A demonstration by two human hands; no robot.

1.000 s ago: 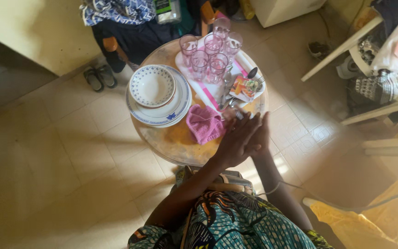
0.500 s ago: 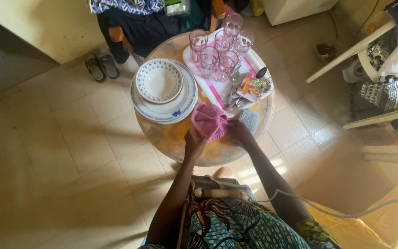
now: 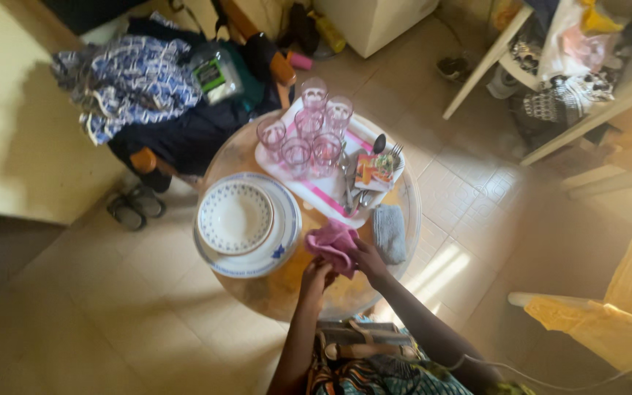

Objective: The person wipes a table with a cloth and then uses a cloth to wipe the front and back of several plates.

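Seen from above, a small round table (image 3: 279,296) with a worn yellowish top stands on a pale tiled floor (image 3: 96,307); at the far left a pair of dark sandals (image 3: 134,206) lies on the tiles, beside a chair heaped with a blue-and-white patterned cloth (image 3: 129,77) over dark clothing; on the left part of the table sits a stack of white plates with blue rims (image 3: 281,241), and a white bowl with a blue dotted rim (image 3: 235,217) rests on top of them; further back, a white rectangular tray with a pink stripe (image 3: 309,192) carries six clear pink-tinted drinking glasses (image 3: 305,135) standing upright close together; at the tray's right end lie metal spoons and forks (image 3: 352,183) and a small orange packet (image 3: 373,168); toward the near edge, at the table's middle, the left hand (image 3: 316,274) and the right hand (image 3: 366,260) both grip a crumpled pink cloth (image 3: 332,243), fingers curled and closed into its folds, the left at its lower edge and the right at its right side; the cloth lies just beside the plate stack and below the tray; immediately right of it a folded grey cloth (image 3: 390,232) rests on the table; at the far right stand white furniture legs (image 3: 484,66) and a yellow fabric (image 3: 594,325).
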